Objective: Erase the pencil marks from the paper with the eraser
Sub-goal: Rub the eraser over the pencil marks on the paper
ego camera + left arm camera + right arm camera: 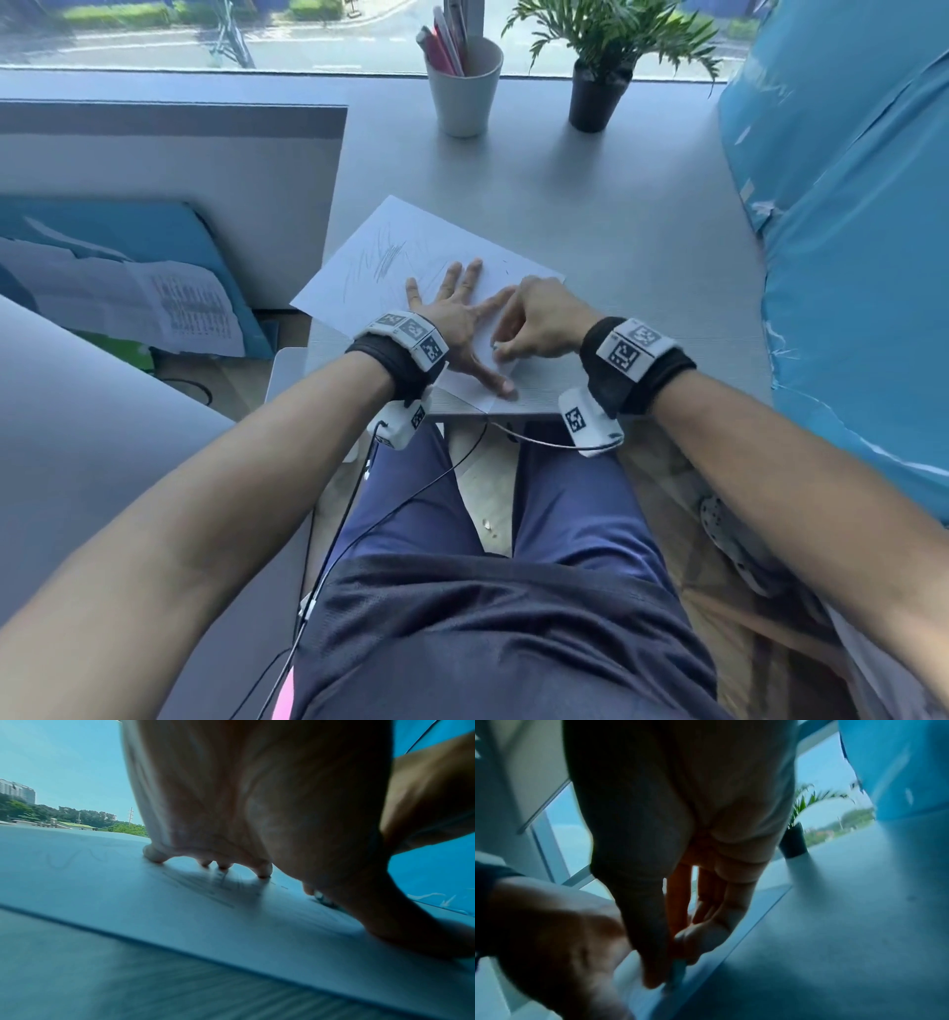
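A white sheet of paper (411, 246) lies at an angle on the grey desk (642, 246), with grey pencil scribbles (385, 257) on its far left part. My left hand (457, 318) lies flat on the sheet with fingers spread, pressing it down; its fingertips (264, 872) touch the paper near scribbles. My right hand (534, 324) pinches a small eraser (497, 348) between thumb and fingers and holds it against the near part of the paper, between my left thumb and forefinger. The eraser (677, 971) shows as a blurred bluish sliver under my thumb.
A white cup (464, 87) of pens and a potted plant (598, 77) stand at the desk's far edge by the window. A blue wrapped object (847, 257) borders the right side. A grey partition (205, 180) and loose papers (154, 303) lie to the left.
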A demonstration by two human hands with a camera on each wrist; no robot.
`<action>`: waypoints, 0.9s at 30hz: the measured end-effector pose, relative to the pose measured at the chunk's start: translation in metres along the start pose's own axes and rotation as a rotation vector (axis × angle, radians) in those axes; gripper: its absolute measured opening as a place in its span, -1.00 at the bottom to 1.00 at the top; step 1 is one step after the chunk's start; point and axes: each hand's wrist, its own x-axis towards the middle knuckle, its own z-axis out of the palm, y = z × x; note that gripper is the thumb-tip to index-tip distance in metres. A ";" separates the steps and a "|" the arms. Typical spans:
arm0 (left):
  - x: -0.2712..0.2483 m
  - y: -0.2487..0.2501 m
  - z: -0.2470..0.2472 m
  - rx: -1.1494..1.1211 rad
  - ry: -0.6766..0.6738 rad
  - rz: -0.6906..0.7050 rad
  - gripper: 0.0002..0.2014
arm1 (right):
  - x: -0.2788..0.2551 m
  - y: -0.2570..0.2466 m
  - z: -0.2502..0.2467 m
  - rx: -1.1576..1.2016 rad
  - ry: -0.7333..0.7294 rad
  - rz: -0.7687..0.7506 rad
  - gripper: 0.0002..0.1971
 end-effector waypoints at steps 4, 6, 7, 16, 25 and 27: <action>0.001 0.001 0.000 0.005 0.004 -0.009 0.45 | 0.015 0.017 -0.019 0.073 0.199 0.150 -0.83; 0.001 0.001 0.001 0.011 0.004 -0.012 0.46 | 0.020 0.022 -0.021 0.069 0.271 0.189 -0.82; 0.000 0.001 0.000 0.010 -0.001 -0.008 0.47 | 0.021 0.023 -0.019 0.067 0.278 0.188 -0.83; -0.005 -0.013 0.000 0.017 -0.002 0.066 0.35 | 0.012 0.011 -0.009 0.052 0.308 0.131 -0.89; -0.004 -0.013 0.001 0.040 -0.020 0.066 0.44 | 0.004 0.010 -0.006 0.094 0.231 0.100 -0.85; -0.004 -0.014 0.000 0.033 -0.025 0.066 0.45 | -0.003 0.002 0.004 0.063 0.172 0.053 -0.88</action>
